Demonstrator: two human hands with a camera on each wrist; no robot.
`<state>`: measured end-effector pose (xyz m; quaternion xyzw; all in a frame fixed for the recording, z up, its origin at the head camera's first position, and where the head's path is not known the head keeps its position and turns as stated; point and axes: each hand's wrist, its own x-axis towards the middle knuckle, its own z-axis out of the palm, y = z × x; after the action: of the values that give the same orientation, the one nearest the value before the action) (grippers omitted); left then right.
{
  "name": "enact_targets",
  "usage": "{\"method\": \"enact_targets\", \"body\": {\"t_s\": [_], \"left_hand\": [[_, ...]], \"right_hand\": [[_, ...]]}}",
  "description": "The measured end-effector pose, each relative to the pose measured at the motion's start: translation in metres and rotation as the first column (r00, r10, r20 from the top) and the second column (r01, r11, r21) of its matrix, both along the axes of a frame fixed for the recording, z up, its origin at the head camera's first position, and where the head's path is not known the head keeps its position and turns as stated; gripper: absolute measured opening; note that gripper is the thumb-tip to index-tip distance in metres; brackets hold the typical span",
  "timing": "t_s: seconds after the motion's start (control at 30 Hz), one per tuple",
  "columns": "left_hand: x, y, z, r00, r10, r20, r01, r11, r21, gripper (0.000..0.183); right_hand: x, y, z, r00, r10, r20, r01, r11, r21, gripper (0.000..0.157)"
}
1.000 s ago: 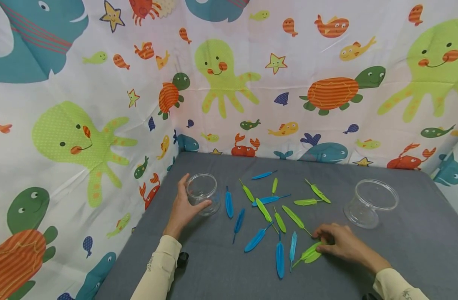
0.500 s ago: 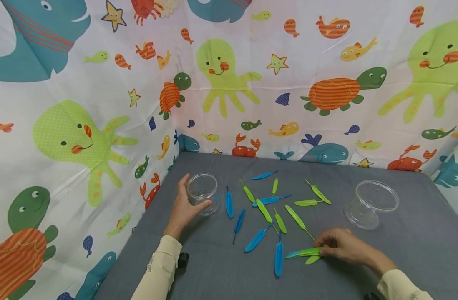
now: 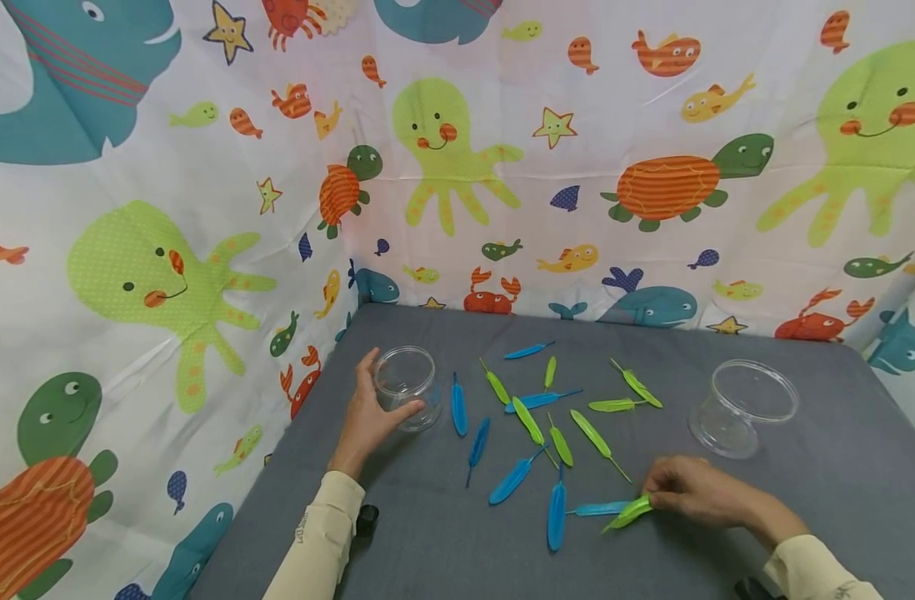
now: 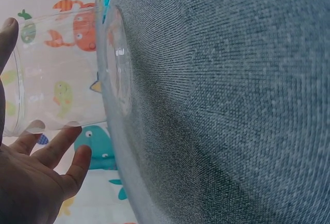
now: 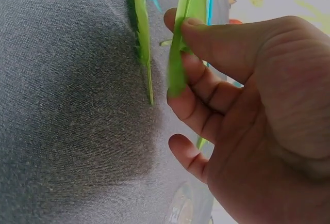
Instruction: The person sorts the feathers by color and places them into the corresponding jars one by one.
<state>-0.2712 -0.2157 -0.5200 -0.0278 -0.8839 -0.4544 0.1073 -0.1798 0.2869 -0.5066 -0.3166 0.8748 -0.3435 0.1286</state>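
Note:
My left hand (image 3: 369,423) holds a clear round jar (image 3: 407,385) at the left of the cloth, thumb on one side and fingers on the other. The left wrist view shows that hand beside the jar's transparent wall (image 4: 62,69). At the front right, my right hand (image 3: 708,493) pinches a green feather (image 5: 178,72) between thumb and fingers. Another green feather (image 5: 140,20) lies close by in the right wrist view. Just left of the right hand is a light blue feather (image 3: 602,509), with a darker blue feather (image 3: 557,518) beyond it.
A second clear jar (image 3: 723,433) with a wide rim stands at the right. Several blue and green feathers lie scattered between the jars, among them a green one (image 3: 592,433). Grey cloth (image 3: 442,550) covers the table. A printed curtain (image 3: 457,208) hangs behind and at the sides.
My right hand has shifted slightly right and toward me, with green feather in its pinch. The light blue feather has turned from lengthwise to crosswise. The left hand and its jar stay put.

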Motion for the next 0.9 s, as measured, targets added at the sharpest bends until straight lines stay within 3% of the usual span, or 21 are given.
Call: {"method": "enact_targets", "body": {"t_s": [0.2,0.37,0.5,0.57,0.67,0.77,0.9], "left_hand": [[-0.001,0.000,-0.002,1.000,0.011,0.001,-0.011,1.000,0.008,0.116],[-0.001,0.000,-0.003,1.000,0.003,-0.004,-0.003,1.000,0.011,0.115],[0.000,0.001,-0.003,1.000,-0.002,-0.007,0.002,1.000,0.005,0.115],[0.000,0.001,-0.002,1.000,-0.002,-0.004,0.002,1.000,-0.001,0.115],[0.001,0.001,-0.001,1.000,0.002,0.004,-0.002,1.000,-0.008,0.115],[0.001,0.001,-0.001,1.000,0.006,0.011,-0.006,1.000,-0.009,0.116],[0.002,0.002,-0.001,1.000,0.005,0.010,-0.005,1.000,-0.007,0.116]], "right_hand": [[-0.002,0.002,0.004,0.990,0.001,0.141,0.009,0.998,-0.068,0.009],[-0.004,0.003,0.005,0.955,0.062,0.290,-0.013,0.985,-0.170,0.014],[-0.005,0.002,0.007,0.927,0.098,0.361,-0.013,0.973,-0.231,0.017],[-0.006,0.000,0.008,0.926,0.101,0.364,-0.009,0.969,-0.247,0.018],[-0.007,-0.004,0.011,0.944,0.072,0.322,0.014,0.967,-0.256,0.019],[-0.008,-0.009,0.015,0.964,-0.007,0.265,0.073,0.968,-0.242,0.019],[-0.011,-0.018,0.023,0.967,-0.137,0.215,0.185,0.957,-0.222,0.020]]}}
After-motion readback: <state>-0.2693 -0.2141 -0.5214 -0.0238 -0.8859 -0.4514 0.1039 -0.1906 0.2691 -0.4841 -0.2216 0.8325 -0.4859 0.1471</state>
